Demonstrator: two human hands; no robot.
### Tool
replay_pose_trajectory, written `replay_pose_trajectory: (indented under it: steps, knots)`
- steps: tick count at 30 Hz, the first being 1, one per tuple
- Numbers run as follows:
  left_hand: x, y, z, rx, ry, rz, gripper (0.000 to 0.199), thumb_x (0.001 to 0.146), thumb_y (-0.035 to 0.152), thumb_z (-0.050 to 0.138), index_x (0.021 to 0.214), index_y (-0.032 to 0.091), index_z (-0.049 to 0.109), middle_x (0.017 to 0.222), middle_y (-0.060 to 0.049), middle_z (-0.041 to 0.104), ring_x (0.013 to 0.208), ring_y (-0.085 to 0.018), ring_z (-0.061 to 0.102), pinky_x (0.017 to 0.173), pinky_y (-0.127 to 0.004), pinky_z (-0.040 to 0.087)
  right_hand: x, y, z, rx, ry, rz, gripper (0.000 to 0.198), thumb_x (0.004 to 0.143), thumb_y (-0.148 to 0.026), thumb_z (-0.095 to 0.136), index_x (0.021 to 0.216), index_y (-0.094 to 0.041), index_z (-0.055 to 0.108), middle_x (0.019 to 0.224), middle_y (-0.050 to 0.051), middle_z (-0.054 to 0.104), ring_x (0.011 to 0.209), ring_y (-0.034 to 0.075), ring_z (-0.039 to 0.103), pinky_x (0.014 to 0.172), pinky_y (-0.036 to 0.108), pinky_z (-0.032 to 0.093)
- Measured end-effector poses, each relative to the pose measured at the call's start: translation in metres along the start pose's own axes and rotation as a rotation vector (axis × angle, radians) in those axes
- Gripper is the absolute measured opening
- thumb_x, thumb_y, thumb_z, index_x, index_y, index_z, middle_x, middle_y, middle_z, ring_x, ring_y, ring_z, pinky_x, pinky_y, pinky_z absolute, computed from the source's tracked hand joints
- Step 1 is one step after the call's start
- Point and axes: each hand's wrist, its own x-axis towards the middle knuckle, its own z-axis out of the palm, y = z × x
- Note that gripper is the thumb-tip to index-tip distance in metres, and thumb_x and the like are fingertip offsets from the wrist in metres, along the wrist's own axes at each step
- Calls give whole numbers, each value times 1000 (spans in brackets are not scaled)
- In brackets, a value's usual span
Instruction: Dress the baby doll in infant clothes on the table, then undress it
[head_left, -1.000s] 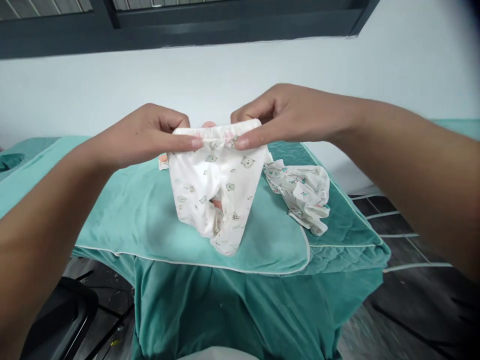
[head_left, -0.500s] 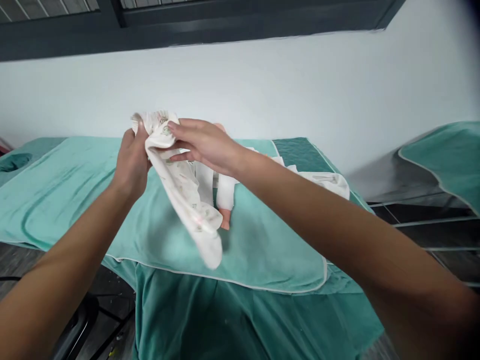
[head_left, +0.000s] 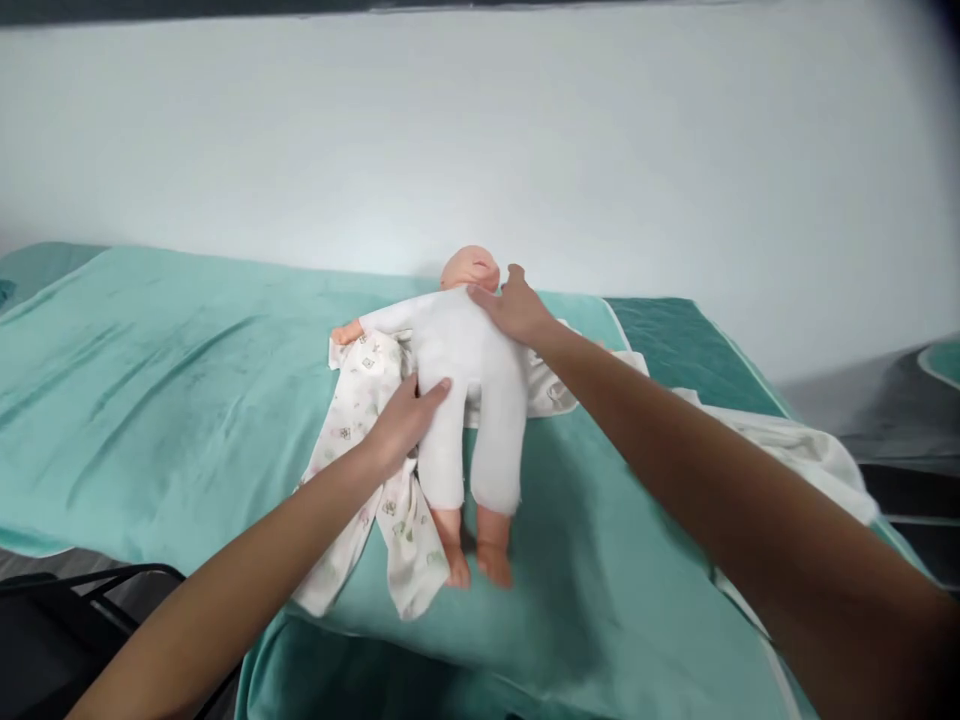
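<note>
A baby doll (head_left: 469,345) with a white cloth body and bare plastic head, hand and feet is held face up above the bed. My right hand (head_left: 521,308) grips it near the shoulder, the thumb on its chest and the other fingers partly hidden. Around its hip and thigh on the left side, my left hand (head_left: 405,420) is closed with the thumb in front. White printed baby pants (head_left: 349,425) lie beside and partly behind the doll, legs towards me. A white printed garment (head_left: 553,395) shows behind the doll on the right, mostly hidden.
A green sheet (head_left: 172,400) covers the bed, which stands against a white wall (head_left: 465,130). White cloth (head_left: 802,455) lies at the right edge. A black chair (head_left: 67,630) stands at the lower left.
Both hands have let go of the printed pants, which now lie on the bed. They have moved right and taken hold of the doll. The view has shifted downward.
</note>
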Motion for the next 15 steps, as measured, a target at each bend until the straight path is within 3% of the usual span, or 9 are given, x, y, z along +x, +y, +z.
replay_pose_trajectory:
  steps: [3,7,11,15]
  knots:
    - [21,7,7,-346,-56,-101,63,85,62,67,134,24,59,134,-15,68,118,-33,69,99,-47,59,28,13,-5,34,-104,92,88,87,-72,59,143,-7,39,137,30,60,126,41,61,105,50,48]
    - [40,29,-16,-402,-99,-62,64,82,59,72,134,22,62,132,-16,70,120,-36,68,100,-47,60,56,6,-7,134,-189,60,79,79,-76,64,126,-14,57,126,24,69,117,40,66,95,48,56]
    - [44,54,-85,-349,-132,-5,64,87,56,66,136,16,61,115,-16,76,102,-37,74,89,-51,63,83,-30,10,232,-262,12,73,78,-76,65,120,-16,60,120,21,71,111,38,67,90,49,58]
    - [42,59,-183,-314,22,-125,49,91,50,66,119,9,66,95,-14,77,77,-26,75,77,-48,63,111,-92,68,337,-292,-118,70,81,-71,66,123,-15,58,125,20,68,115,34,66,96,49,57]
